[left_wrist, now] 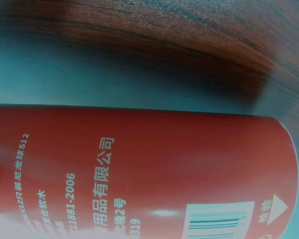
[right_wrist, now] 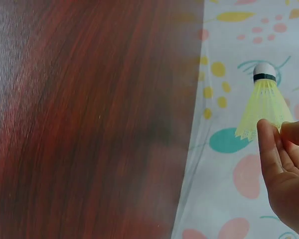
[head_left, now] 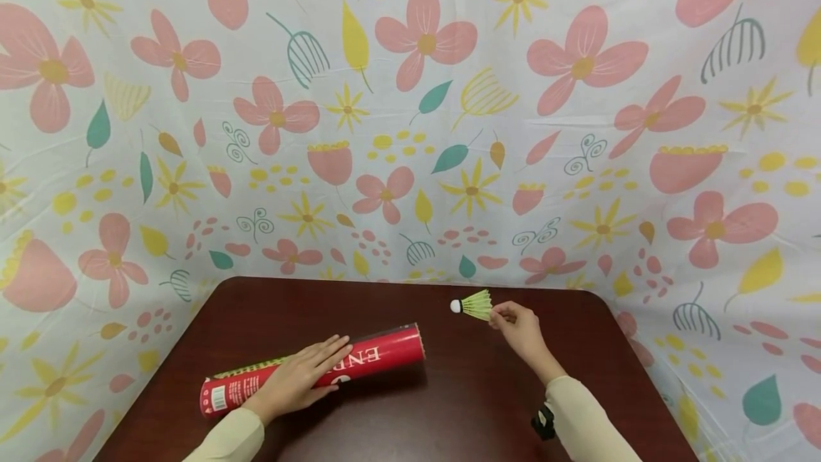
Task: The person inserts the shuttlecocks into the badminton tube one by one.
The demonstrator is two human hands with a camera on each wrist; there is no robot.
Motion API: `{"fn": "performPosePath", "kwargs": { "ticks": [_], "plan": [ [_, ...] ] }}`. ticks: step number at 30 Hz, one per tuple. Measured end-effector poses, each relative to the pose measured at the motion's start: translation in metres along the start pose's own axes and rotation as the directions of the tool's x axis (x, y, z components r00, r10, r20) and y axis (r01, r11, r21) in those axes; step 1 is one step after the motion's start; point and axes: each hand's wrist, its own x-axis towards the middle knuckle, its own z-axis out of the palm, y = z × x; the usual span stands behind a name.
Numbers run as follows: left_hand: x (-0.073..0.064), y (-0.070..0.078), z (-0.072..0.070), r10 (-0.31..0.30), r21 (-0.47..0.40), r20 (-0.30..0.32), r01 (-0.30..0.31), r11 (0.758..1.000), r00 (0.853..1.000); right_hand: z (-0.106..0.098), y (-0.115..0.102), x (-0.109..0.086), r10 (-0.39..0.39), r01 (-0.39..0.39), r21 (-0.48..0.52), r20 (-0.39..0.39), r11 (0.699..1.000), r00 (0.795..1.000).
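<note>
A red cylindrical shuttlecock tube (head_left: 391, 349) lies aslant on the left part of the table. My left hand (head_left: 301, 375) rests across its middle, fingers fairly straight over the top and the thumb on the near side. The left wrist view shows the tube's printed side (left_wrist: 154, 159) and barcode close up. My right hand (head_left: 522, 334) pinches a yellow shuttlecock (head_left: 477, 304) by the rim of its skirt, with the white cork pointing left, toward the far side of the table. In the right wrist view, thumb and fingertips meet on the skirt of the shuttlecock (right_wrist: 265, 102).
The dark reddish-brown table (head_left: 513, 412) has rounded far corners. A white cloth (head_left: 410, 127) printed with flowers and leaves hangs behind it and along both sides. A black strap (head_left: 543, 423) is on the right wrist.
</note>
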Motion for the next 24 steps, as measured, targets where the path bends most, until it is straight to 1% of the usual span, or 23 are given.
{"fn": "performPosePath", "kwargs": {
  "ticks": [3,10,16,24],
  "plan": [
    [0.000,0.001,-0.001,-0.010,0.001,0.013,0.010,1.000,1.000,0.003,-0.004,-0.004,-0.015,0.014,0.027,0.018,1.000,1.000],
    [0.001,0.001,-0.001,-0.004,-0.001,0.004,0.004,1.000,1.000,0.010,-0.014,-0.013,-0.048,0.043,0.069,0.066,0.997,0.997],
    [0.001,0.001,-0.001,-0.006,0.000,0.007,0.006,1.000,1.000,0.019,-0.015,-0.020,-0.064,0.049,0.140,0.108,0.989,0.992],
    [0.001,0.001,0.001,0.007,-0.001,-0.016,-0.007,1.000,1.000,0.032,-0.016,-0.028,-0.155,0.125,0.183,0.160,0.975,0.975]
  ]
}}
